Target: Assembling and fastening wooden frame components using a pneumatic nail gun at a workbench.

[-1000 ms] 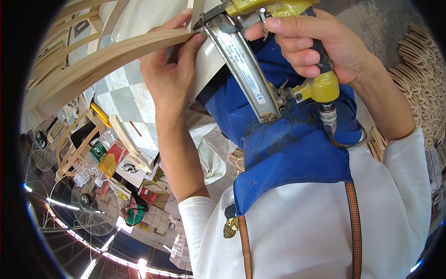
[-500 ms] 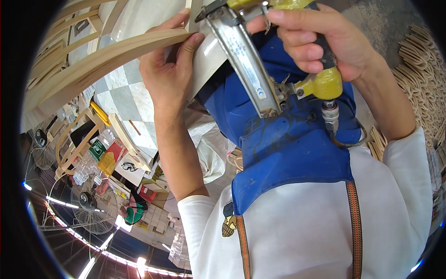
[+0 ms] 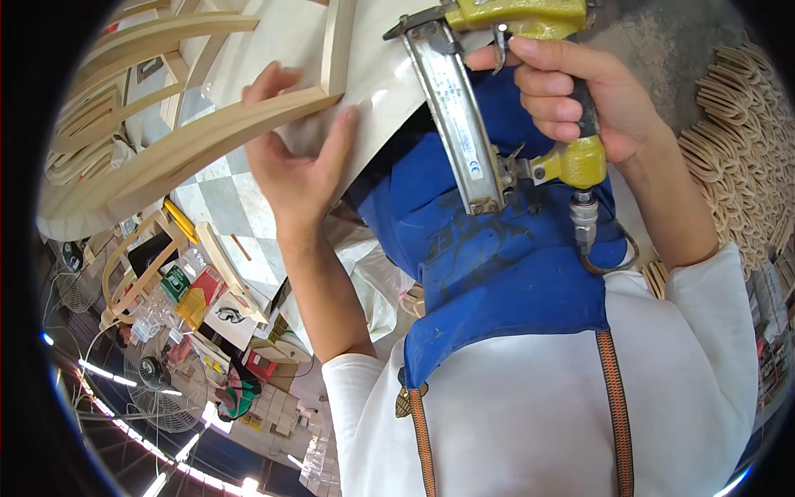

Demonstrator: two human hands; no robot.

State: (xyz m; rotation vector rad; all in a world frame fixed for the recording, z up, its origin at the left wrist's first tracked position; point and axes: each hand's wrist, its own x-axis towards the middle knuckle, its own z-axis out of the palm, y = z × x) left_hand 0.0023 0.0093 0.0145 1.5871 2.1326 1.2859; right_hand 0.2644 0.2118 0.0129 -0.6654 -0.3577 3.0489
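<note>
Shifted right, the yellow nail gun (image 3: 472, 141) now sits apart from the curved wooden rail (image 3: 215, 128), its handle gripped by the right hand (image 3: 592, 103). The left hand (image 3: 294, 178) has loosened, spread open around the rail, which partly hides it. Pale and grained, the rail meets a straight wooden bar (image 3: 338, 45); looped wooden strips (image 3: 741, 157) lie far right of it

The nail gun (image 3: 451, 116) is between the wooden frame (image 3: 207, 132), left, and stacked pieces (image 3: 737, 149), right.

Left hand (image 3: 291, 170) spread, thumb (image 3: 338, 141) apart from fingers (image 3: 273, 81) — right hand (image 3: 592, 103) curled, forearm (image 3: 675, 195) slanting inward.
</note>
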